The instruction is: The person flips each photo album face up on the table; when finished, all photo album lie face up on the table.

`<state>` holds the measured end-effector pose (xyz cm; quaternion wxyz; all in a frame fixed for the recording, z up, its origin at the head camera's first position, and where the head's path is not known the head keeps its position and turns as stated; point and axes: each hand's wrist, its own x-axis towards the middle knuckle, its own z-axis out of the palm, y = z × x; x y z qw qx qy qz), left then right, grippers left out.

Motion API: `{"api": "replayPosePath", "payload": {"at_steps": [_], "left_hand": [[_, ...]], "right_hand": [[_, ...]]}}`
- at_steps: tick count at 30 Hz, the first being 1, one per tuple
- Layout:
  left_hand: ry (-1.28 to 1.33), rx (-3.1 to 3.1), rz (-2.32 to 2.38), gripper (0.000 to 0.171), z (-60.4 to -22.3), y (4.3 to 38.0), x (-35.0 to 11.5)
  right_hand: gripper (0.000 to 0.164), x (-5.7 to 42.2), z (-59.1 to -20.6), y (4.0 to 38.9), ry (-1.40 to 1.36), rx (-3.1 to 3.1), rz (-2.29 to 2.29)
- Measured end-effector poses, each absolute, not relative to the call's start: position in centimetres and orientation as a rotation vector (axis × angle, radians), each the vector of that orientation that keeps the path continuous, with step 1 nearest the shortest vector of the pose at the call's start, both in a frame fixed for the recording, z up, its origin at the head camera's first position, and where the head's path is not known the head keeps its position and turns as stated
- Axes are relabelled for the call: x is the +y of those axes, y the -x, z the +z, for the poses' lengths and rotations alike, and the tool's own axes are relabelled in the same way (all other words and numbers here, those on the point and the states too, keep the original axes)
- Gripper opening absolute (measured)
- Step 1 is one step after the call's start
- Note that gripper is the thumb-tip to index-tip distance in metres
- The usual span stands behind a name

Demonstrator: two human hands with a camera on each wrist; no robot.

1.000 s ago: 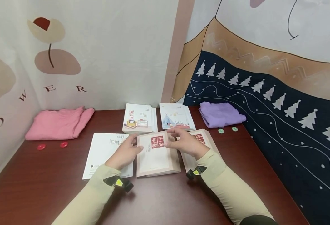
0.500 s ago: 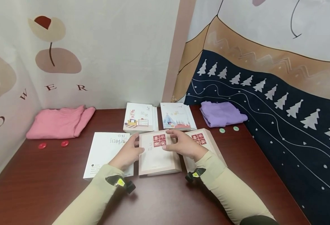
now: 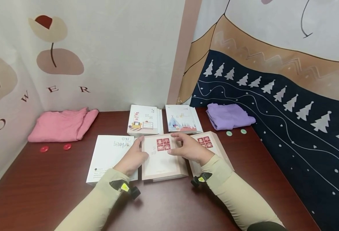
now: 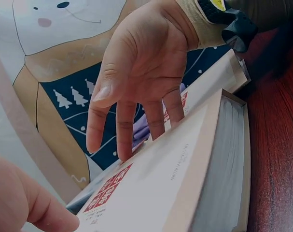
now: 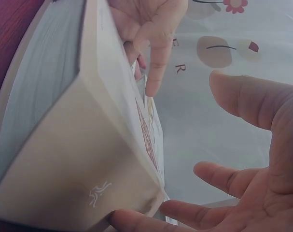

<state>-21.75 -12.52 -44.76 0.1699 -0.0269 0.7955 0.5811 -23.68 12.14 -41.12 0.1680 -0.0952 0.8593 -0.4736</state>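
A thick beige-edged book (image 3: 157, 166) with a red square of characters on its cover lies in the middle of the table, between both hands. Along its left edge is my left hand (image 3: 131, 158), thumb by the cover and fingers at the side. My right hand (image 3: 190, 147) reaches to the opposite side; in the right wrist view its fingers (image 5: 185, 212) are spread, fingertips against the book's beige side (image 5: 83, 159), thumb off the cover. A matching book (image 3: 196, 166) lies partly under the right hand. A white book (image 3: 108, 157) is partly behind the left hand.
Behind stand two stacks of white illustrated books (image 3: 143, 122), (image 3: 182, 118). Folded pink cloth (image 3: 59, 126) with two red buttons (image 3: 44, 149) lies left; folded purple cloth (image 3: 230, 117) with two green buttons (image 3: 229, 133) lies right. Printed curtains (image 3: 123, 64) edge the table (image 3: 169, 208).
Both hands stay at the sides of the middle book. Its near edge shifts very slightly, showing more of the page block. The head view drifts a little.
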Motion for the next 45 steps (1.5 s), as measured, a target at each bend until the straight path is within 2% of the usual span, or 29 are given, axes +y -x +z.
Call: {"api": "replayPosePath", "payload": {"at_steps": [15,24,31,45], "left_hand": [[0.103,2.251,1.709,0.095,-44.9,21.9,-12.2],[0.07,2.201,1.832,0.078,-44.9,21.8,-12.2],[0.042,2.174,1.886,0.072,-45.0,21.9,-12.1],[-0.082,2.004,2.176,0.072,-44.0,21.2,-12.3]], "right_hand": [[0.073,12.6,-41.0,23.7,0.286,2.417,-1.377],[0.072,12.6,-40.7,23.7,0.328,2.408,-1.392],[0.068,12.5,-40.3,23.6,0.404,2.386,-1.368],[0.069,12.5,-40.4,23.5,0.426,2.411,-1.366]]}}
